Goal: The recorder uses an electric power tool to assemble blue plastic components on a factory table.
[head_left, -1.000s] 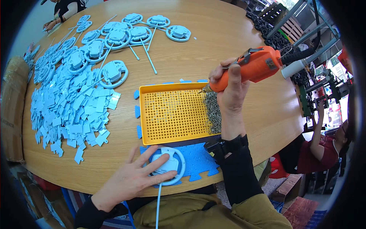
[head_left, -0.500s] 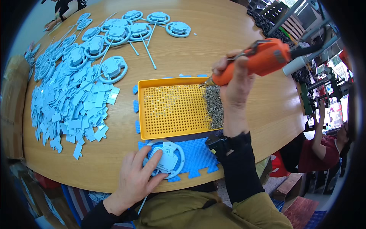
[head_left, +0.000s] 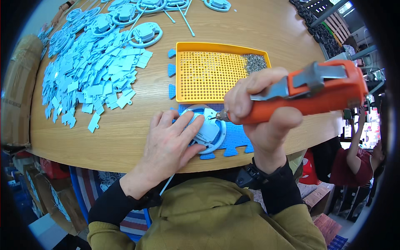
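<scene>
One broad table with a light wood-grain top point(head_left: 287, 37) carries everything within reach. On its left side spreads a wide heap of small, flat light-blue plastic plates point(head_left: 89, 79), with several light-blue ring-shaped plastic wheels on thin rods point(head_left: 146, 32) crowding its far edge. A bright blue foam mat with jigsaw edges point(head_left: 236, 139) lies in front of the person, its tabs showing past the left side of a shallow yellow rectangular tray with a perforated floor point(head_left: 178, 79). Near the tray's near-right corner is an orange power screwdriver with a metal clip point(head_left: 310, 100), tilted with its bit toward the left. The right hand point(head_left: 264, 135) grasps it, fingers wrapped round the body, thumb lying along the lower side. The left hand point(head_left: 164, 143) is spread over one light-blue wheel with a solid hub point(head_left: 210, 130), its fingers holding the wheel down on the mat. The bit's tip is at the hub's upper right; whether they touch, I cannot tell. Loose silvery screws point(head_left: 255, 63) fill the tray's right end.
</scene>
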Tool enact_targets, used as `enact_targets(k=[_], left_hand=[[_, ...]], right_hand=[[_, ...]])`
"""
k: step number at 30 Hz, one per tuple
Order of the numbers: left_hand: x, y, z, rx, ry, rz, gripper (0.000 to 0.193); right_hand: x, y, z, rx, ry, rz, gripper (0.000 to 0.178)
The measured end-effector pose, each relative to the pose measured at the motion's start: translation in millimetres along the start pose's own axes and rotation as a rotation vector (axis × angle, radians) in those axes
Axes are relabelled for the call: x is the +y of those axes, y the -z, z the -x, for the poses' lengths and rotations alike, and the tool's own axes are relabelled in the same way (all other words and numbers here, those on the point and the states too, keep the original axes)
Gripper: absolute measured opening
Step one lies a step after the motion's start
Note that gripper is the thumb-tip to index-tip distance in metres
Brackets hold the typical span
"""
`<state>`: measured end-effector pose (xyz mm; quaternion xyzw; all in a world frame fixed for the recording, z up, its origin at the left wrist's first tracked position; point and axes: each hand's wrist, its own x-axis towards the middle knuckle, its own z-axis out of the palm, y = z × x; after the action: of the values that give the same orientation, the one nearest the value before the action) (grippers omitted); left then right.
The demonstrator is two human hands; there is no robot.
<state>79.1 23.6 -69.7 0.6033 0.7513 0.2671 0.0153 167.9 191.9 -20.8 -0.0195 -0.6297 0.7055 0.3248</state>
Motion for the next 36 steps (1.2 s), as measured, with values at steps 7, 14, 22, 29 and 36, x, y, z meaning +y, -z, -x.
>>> enact_targets(k=[7,14,22,29,36], left_hand=[[2.6,-0.4,2.8,0.014,-0.007,-0.029,0.06],[0.9,-1.7,0.8,0.026,-0.019,-0.038,0.056],[14.4,-0.4,-18.0,-0.025,0.081,-0.091,0.05],[-33.0,42.5,11.4,-0.03,0.099,-0.096,0.055],[-136.9,50.1,-72.3,0.094,0.13,-0.248,0.059]], right_hand=[[3.6,-4.6,2.9,0.016,0.02,0.055,0.063],[11.9,-6.7,-2.4,-0.05,-0.02,0.004,0.056],[5.6,5.5,-23.1,-0.053,0.014,0.011,0.062],[22.5,84.5,-87.0,0.255,0.234,0.063,0.048],[46.0,110.3,-100.2,0.283,0.234,0.065,0.042]])
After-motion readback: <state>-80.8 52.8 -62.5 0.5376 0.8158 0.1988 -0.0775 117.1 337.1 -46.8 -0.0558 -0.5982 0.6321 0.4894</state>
